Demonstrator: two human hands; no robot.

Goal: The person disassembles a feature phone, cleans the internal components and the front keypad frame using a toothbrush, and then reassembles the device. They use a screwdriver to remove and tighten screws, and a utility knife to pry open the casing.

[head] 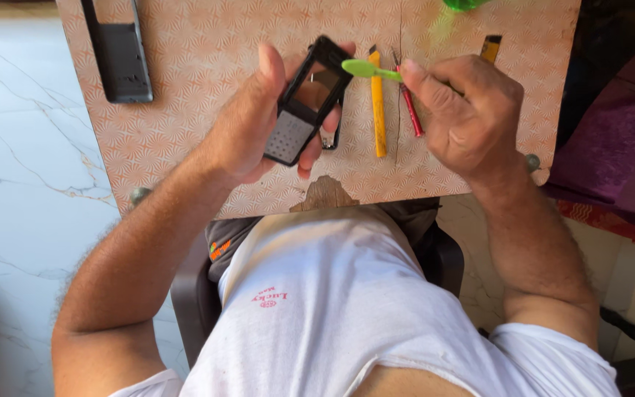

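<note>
the left hand (248, 125) gripped a black phone frame (309, 99), hollow at the screen, tilted up-right. the right hand (464, 110) pinched a green tool (369, 70) pointing left.

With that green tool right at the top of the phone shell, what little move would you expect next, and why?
Probably sliding the green pry tool down along the phone frame's top edge. The right hand holds the tool with its tip touching that upper corner, while the left hand grips the frame tilted above the table, its screen window open.
</note>
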